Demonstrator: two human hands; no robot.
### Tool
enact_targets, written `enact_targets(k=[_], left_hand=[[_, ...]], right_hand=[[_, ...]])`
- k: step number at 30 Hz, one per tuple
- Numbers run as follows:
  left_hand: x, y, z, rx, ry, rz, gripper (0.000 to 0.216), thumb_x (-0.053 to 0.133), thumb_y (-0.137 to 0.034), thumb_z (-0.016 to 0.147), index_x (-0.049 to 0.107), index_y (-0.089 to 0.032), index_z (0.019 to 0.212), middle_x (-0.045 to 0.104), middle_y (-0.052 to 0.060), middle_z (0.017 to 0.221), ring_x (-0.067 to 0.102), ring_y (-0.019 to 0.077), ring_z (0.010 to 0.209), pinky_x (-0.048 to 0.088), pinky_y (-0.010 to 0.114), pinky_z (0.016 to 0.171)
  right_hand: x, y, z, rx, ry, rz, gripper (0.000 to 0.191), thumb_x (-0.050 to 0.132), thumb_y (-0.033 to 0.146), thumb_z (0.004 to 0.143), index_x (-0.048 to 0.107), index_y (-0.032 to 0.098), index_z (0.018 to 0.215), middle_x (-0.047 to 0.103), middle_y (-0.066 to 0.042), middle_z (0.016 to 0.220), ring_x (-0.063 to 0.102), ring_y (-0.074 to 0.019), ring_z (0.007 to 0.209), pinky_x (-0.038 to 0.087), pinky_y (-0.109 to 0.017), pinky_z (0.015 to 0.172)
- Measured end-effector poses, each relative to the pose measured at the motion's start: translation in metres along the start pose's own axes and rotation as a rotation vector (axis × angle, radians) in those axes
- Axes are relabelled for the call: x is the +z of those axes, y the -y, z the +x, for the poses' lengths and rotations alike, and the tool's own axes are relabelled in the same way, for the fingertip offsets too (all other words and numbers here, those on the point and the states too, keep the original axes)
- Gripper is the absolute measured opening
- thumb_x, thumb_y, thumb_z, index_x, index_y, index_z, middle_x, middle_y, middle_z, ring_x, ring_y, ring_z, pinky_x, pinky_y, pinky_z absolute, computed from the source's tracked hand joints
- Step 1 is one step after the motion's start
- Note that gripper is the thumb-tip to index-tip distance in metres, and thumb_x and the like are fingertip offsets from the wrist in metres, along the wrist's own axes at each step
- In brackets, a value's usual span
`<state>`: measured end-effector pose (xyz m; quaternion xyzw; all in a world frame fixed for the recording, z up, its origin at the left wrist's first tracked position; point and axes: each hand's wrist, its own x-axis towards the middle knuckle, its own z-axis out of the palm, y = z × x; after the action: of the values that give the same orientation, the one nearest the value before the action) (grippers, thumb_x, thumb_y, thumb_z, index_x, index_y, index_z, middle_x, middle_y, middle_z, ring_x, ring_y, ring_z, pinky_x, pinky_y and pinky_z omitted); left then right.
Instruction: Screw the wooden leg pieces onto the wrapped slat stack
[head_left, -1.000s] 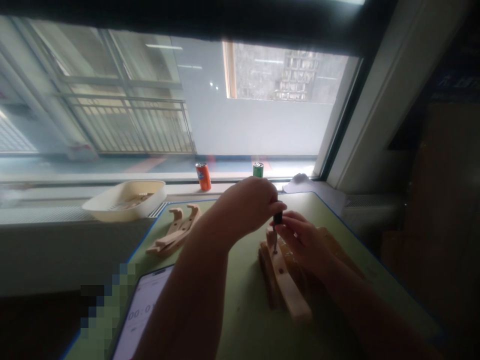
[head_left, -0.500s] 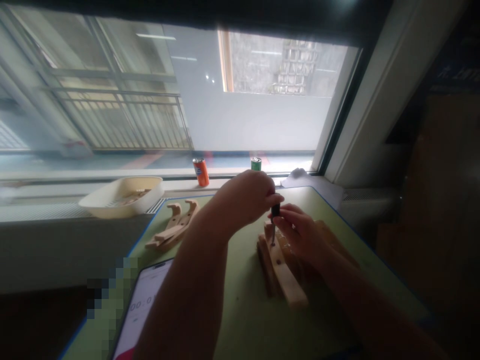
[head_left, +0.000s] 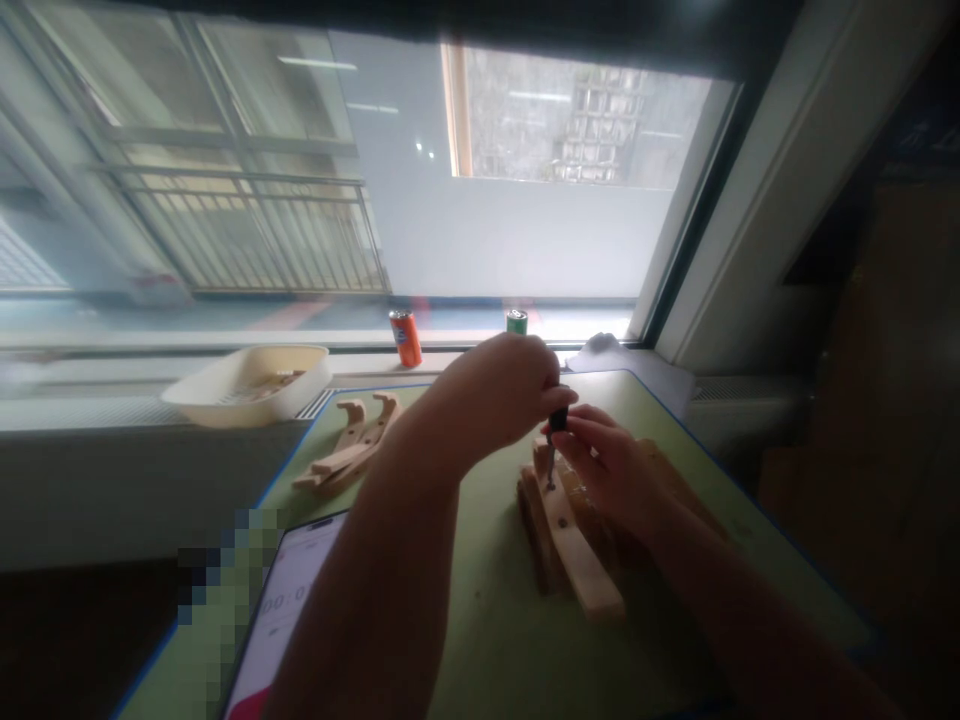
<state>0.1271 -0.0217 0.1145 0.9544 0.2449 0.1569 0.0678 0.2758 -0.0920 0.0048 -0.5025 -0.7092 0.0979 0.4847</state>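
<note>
My left hand [head_left: 491,395] is closed round the black handle of a small screwdriver [head_left: 556,425], held upright with its tip on a pale wooden bar [head_left: 581,555]. That bar lies on top of a stack of wooden pieces [head_left: 540,545] on the green mat [head_left: 495,640]. My right hand [head_left: 611,470] rests on the stack just right of the tool, its fingertips pinched at the shaft near the tip.
Two curved wooden parts [head_left: 352,450] lie at the mat's far left. A cream tray [head_left: 247,383], an orange can [head_left: 406,337] and a green can [head_left: 516,321] stand by the window sill. A phone [head_left: 281,620] with a timer lies near me on the left.
Both hands have stayed on the screwdriver and the stack; only the view has shifted slightly.
</note>
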Motion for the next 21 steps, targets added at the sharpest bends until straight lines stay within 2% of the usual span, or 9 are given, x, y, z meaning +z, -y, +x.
enact_targets(k=[14, 21], left_hand=[[0.0037, 0.0039, 0.0027, -0.006, 0.008, -0.019, 0.037, 0.045, -0.043, 0.082, 0.064, -0.016, 0.066, 0.057, -0.001, 0.057, 0.045, 0.0069, 0.05, 0.03, 0.022, 0.053], [0.0046, 0.0037, 0.0006, 0.041, -0.004, -0.011, 0.039, 0.043, -0.042, 0.084, 0.063, -0.014, 0.065, 0.057, 0.0, 0.057, 0.044, 0.0063, 0.049, 0.031, 0.022, 0.052]], right_hand=[[-0.0001, -0.0002, 0.0002, 0.013, 0.002, 0.0, 0.018, 0.047, 0.026, 0.087, 0.064, 0.023, 0.094, 0.06, -0.005, 0.093, 0.056, -0.0171, 0.088, 0.045, -0.033, 0.077], [-0.0002, -0.0011, -0.0007, 0.018, -0.002, -0.033, 0.016, 0.049, 0.026, 0.086, 0.063, 0.023, 0.092, 0.06, -0.004, 0.091, 0.055, -0.0159, 0.086, 0.044, -0.031, 0.075]])
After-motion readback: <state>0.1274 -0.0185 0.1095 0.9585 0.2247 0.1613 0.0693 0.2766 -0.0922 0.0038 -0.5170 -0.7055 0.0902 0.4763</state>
